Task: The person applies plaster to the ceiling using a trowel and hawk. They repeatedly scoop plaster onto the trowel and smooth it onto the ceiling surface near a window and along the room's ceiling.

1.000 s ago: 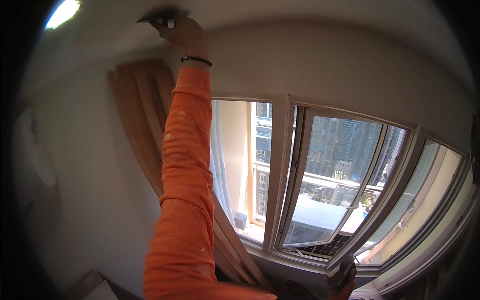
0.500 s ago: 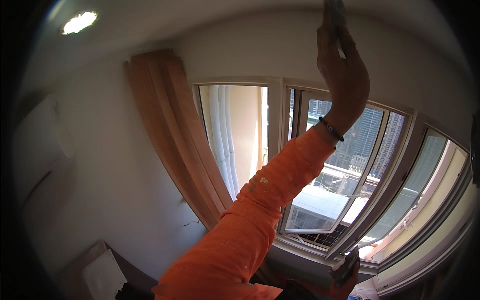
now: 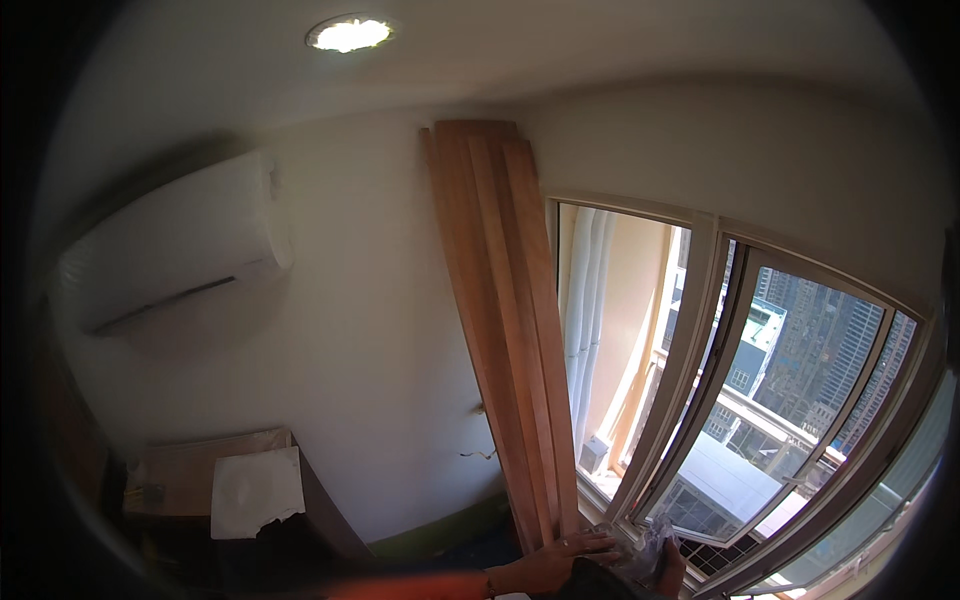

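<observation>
We stand before a pale wall (image 3: pixel 370 320) that rises above and behind our fingers, with a window (image 3: pixel 672 370) up and to their right. A brown curtain (image 3: pixel 505 320) hangs just above the left fingers; a white air conditioner (image 3: pixel 190 245) sits high to their far left. Below it, well left of them, is a brown box (image 3: pixel 190 460). Our left hand (image 3: pixel 545 568) holds its fingers extended and slightly spread toward our right hand (image 3: pixel 673 575), whose fingers are mostly hidden; we cannot tell what they pinch. Between the two hands is what looks like crumpled clear plastic (image 3: pixel 640 552). We judge the step in hand to be two-handed handling of it; the next move calls for a steady right-hand hold and the left fingertips placed on it.
</observation>
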`<action>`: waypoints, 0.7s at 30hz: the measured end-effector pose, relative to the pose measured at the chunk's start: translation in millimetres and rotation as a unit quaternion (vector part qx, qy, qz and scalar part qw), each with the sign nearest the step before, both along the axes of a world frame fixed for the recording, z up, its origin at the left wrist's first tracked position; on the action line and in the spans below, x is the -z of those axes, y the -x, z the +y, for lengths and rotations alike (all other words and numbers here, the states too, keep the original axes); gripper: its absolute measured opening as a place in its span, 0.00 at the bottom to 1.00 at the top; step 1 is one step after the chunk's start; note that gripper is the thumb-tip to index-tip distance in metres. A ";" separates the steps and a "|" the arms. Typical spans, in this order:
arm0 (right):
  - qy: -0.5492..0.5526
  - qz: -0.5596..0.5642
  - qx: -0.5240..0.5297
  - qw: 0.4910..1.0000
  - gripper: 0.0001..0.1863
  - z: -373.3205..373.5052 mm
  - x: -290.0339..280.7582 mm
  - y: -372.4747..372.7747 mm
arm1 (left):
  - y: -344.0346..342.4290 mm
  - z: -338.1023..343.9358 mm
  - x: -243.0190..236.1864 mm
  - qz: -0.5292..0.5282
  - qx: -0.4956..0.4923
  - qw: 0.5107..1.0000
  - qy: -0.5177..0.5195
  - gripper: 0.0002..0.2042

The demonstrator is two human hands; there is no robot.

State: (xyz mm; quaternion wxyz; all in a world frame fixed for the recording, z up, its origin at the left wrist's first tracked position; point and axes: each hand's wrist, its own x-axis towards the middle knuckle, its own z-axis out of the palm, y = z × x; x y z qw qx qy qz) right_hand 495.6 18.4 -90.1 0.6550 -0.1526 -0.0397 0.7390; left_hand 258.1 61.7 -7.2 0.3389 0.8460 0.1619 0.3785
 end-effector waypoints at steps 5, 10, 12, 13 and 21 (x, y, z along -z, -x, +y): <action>-0.030 -0.093 -0.074 0.992 0.24 62.9 -37.2 69.9 | 132.1 -7.6 44.5 -0.212 -0.325 0.872 0.297 0.17; 0.069 -0.159 -0.109 0.979 0.22 103.1 -68.1 127.5 | 214.4 -14.7 69.3 -0.555 -0.416 0.618 0.369 0.15; 0.050 -0.228 -0.136 0.963 0.22 118.7 -69.3 154.8 | 233.8 -22.0 72.2 -0.587 -0.460 0.571 0.344 0.14; 0.024 -0.269 -0.170 0.948 0.22 124.1 -68.0 166.1 | 244.0 -30.5 88.7 -0.585 -0.492 0.553 0.332 0.14; 0.032 -0.288 -0.320 0.902 0.18 162.1 -34.0 250.0 | 330.7 -97.9 33.0 -0.155 -0.794 0.584 0.067 0.15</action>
